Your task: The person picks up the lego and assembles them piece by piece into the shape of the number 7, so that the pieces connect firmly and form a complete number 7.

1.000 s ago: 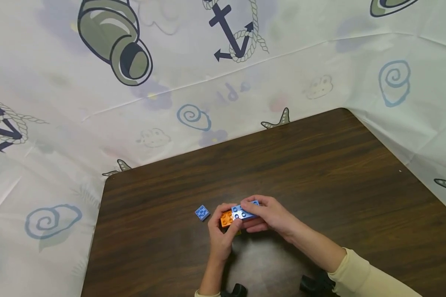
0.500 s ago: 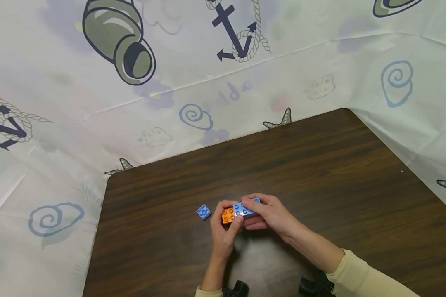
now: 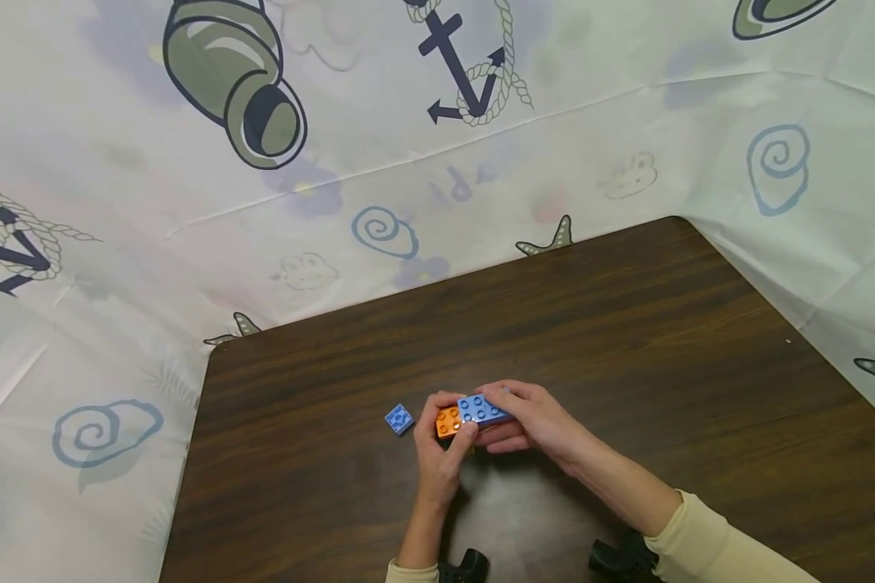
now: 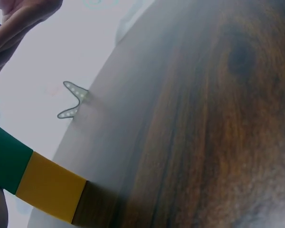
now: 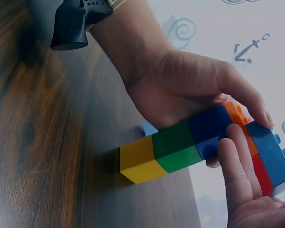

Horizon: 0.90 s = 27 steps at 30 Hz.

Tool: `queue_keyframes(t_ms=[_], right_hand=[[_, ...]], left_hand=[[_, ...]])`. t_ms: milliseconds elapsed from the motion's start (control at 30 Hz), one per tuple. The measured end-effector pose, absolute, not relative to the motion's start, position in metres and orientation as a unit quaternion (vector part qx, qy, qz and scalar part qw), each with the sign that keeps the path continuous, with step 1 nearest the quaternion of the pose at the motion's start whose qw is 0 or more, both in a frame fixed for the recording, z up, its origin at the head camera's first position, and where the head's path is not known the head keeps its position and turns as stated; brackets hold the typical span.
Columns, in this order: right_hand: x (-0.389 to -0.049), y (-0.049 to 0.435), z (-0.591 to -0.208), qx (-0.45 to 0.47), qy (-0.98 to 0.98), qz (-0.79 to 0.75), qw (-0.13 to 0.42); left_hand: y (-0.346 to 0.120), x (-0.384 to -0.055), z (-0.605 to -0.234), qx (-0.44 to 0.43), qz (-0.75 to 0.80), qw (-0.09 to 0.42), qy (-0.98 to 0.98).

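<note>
Both my hands are around one built-up block of toy bricks. My left hand [image 3: 437, 461] grips it near the orange brick [image 3: 448, 422], its thumb at the near edge of the light blue brick [image 3: 474, 409]. My right hand [image 3: 543, 421] pinches the right end of that blue brick, thumb on its studs. The right wrist view shows a column of yellow [image 5: 141, 159], green [image 5: 176, 146] and dark blue [image 5: 209, 128] bricks extending below the orange one. A red brick [image 5: 261, 175] and a whitish one [image 5: 281, 187] sit under the blue brick, partly behind my right fingers [image 5: 240, 161].
A small loose blue brick [image 3: 399, 419] lies on the dark wooden table [image 3: 321, 486], just left of my left hand. Black wrist devices [image 3: 467, 567] show at the lower edge. A white printed cloth [image 3: 379, 146] hangs behind the table.
My right thumb has slid slightly right along the blue brick, so more studs show. The hands and block hold nearly the same place; the loose brick lies still.
</note>
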State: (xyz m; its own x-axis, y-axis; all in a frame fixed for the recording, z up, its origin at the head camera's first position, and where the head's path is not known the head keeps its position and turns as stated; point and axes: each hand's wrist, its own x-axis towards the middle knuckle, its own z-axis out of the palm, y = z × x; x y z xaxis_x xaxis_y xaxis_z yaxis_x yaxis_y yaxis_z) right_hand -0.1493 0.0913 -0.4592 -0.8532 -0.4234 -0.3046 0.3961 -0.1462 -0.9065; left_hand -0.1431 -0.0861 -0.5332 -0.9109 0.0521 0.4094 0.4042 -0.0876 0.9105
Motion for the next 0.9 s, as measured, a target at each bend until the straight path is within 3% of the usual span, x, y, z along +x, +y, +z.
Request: queue_keyframes(t_ms=[500, 900], right_hand=[[-0.1482, 0.0873, -0.462, 0.004, 0.588, -0.771, 0.244], [-0.1492, 0.0851, -0.462, -0.014, 0.617, -0.745, 0.252]], left_hand=[[-0.0871, -0.1417, -0.5313, -0.172, -0.714, 0.106, -0.67], [-0.0874, -0.1439, -0.5378, -0.185, -0.715, 0.126, -0.663]])
